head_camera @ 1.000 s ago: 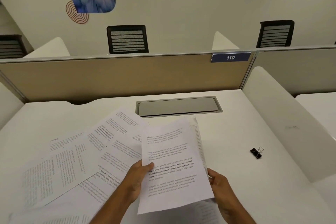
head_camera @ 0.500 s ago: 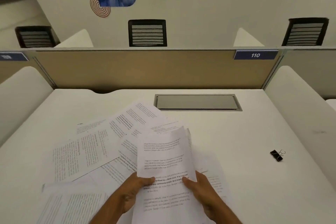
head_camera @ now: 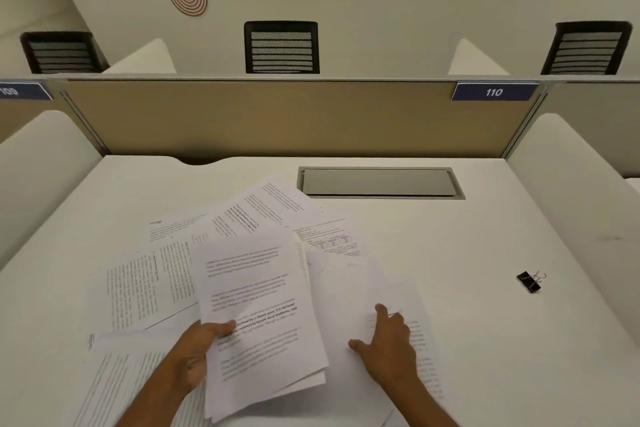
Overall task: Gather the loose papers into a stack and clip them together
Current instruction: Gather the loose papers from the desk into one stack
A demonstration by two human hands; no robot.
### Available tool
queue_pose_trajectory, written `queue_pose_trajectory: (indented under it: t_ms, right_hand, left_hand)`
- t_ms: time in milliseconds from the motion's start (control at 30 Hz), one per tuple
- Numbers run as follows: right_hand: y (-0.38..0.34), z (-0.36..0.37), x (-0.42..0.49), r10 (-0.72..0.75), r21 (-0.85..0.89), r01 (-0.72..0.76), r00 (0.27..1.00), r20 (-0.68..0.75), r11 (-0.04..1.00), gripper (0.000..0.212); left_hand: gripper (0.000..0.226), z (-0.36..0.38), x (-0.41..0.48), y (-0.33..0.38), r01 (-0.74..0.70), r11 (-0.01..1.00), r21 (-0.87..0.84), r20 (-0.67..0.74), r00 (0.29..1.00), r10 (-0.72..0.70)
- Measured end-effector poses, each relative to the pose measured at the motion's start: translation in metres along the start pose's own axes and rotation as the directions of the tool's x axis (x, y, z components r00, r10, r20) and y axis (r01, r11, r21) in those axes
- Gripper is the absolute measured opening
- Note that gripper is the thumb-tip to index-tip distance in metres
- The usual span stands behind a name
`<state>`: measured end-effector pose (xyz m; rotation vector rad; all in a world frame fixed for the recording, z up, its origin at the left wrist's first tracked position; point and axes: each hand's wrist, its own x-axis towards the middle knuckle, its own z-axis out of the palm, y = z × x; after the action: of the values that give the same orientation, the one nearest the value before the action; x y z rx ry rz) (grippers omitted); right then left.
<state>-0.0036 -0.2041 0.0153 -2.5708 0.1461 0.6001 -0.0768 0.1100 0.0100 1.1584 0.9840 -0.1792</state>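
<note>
My left hand grips a small stack of printed sheets by its left edge, thumb on top, held just above the desk. My right hand rests fingers-down on a loose sheet lying on the desk to the right of the stack. More loose printed papers fan out to the left and behind, overlapping each other. A black binder clip lies alone on the desk far to the right, well away from both hands.
The white desk has a grey cable hatch at the back. A tan partition with a blue label reading 110 closes the far side. White side dividers stand left and right. Black chairs sit behind the partition.
My right hand has let go of the held stack and moved right onto a loose sheet on the desk. My left hand alone now holds the stack. The view tilted down.
</note>
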Motion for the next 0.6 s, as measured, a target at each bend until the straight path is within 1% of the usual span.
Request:
queue_pose_trajectory:
  t_ms: [67,133,267,333,433,533,600]
  right_hand:
    - [-0.010,0.002,0.007,0.028,0.015,-0.027,0.999,-0.033,1.000,0.091]
    - [-0.021,0.004,0.013,0.060,0.096,-0.057,0.998,-0.025,0.994,0.092]
    - [-0.037,0.005,0.023,0.128,0.251,-0.121,0.992,-0.008,0.960,0.087]
    - [-0.043,0.006,0.027,0.151,0.286,-0.147,0.989,0.007,0.947,0.086]
    - [-0.047,0.008,0.031,0.171,0.291,-0.168,0.985,0.015,0.942,0.082]
    - [-0.048,0.006,0.033,0.187,0.303,-0.183,0.982,0.016,0.935,0.069]
    - [-0.047,0.005,0.037,0.193,0.347,-0.190,0.981,0.026,0.918,0.046]
  left_hand:
    - [0.032,0.002,0.000,-0.004,0.025,0.998,0.055,-0.012,1.000,-0.025]
    - [0.030,0.004,-0.001,-0.006,0.028,0.994,0.109,-0.023,0.999,-0.026]
    - [0.031,0.007,-0.005,-0.007,-0.008,0.981,0.191,-0.037,0.999,0.016]
    - [0.034,0.007,-0.003,-0.008,-0.017,0.978,0.206,-0.040,0.999,0.026]
    - [0.037,0.006,-0.002,-0.010,-0.012,0.973,0.231,-0.042,0.999,0.022]
    - [0.035,0.006,-0.004,-0.010,-0.009,0.970,0.242,-0.036,0.999,0.019]
    - [0.035,0.006,-0.005,-0.009,-0.010,0.970,0.241,-0.031,0.999,0.018]
